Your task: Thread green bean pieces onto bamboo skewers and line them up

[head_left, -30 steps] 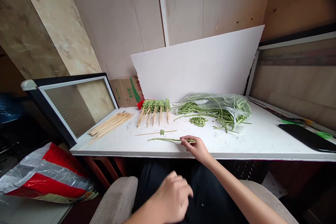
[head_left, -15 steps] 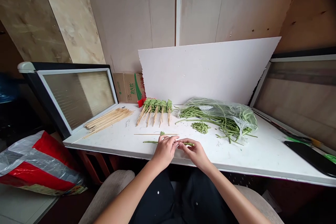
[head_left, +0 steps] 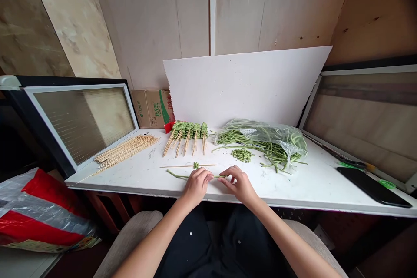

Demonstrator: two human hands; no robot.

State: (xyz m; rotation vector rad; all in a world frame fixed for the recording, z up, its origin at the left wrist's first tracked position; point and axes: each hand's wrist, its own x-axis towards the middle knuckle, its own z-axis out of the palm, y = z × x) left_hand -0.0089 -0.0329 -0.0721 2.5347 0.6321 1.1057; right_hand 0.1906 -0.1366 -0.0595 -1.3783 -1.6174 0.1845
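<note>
Two hands, one long bean (head_left: 176, 175). It lies flat on the white tabletop (head_left: 325, 182), close to the near edge, long axis left-right and roughly parallel to that edge.

Left hand (head_left: 195, 182) sits over its middle, fingers curled down, thumb and fingertips closed on the pod. Right hand (head_left: 239, 184) is just beside it on the right, also pinched shut on the same pod, near what looks like its right end. The end itself is hidden under the fingers. A short bare stretch of pod shows between the two hands. The free tail runs out left past the left hand, bending slightly away at the tip and resting on the tabletop. So both hands are on it, the gap between the grips is small, and all the loose length is on the left side.

Just beyond the hands, a single bamboo skewer (head_left: 182, 166) lies parallel to the pod with one small green piece (head_left: 196, 165) threaded on it. It is nearer the left hand than the right and touches neither.

Farther back:
- loaded skewers (head_left: 187, 132), fanned out
- bare skewer pile (head_left: 125, 150), to the left
- heap of cut bean pieces (head_left: 241, 154) and clear bag of beans (head_left: 263, 137), to the right

Far right, well apart: black phone (head_left: 373, 184).
</note>
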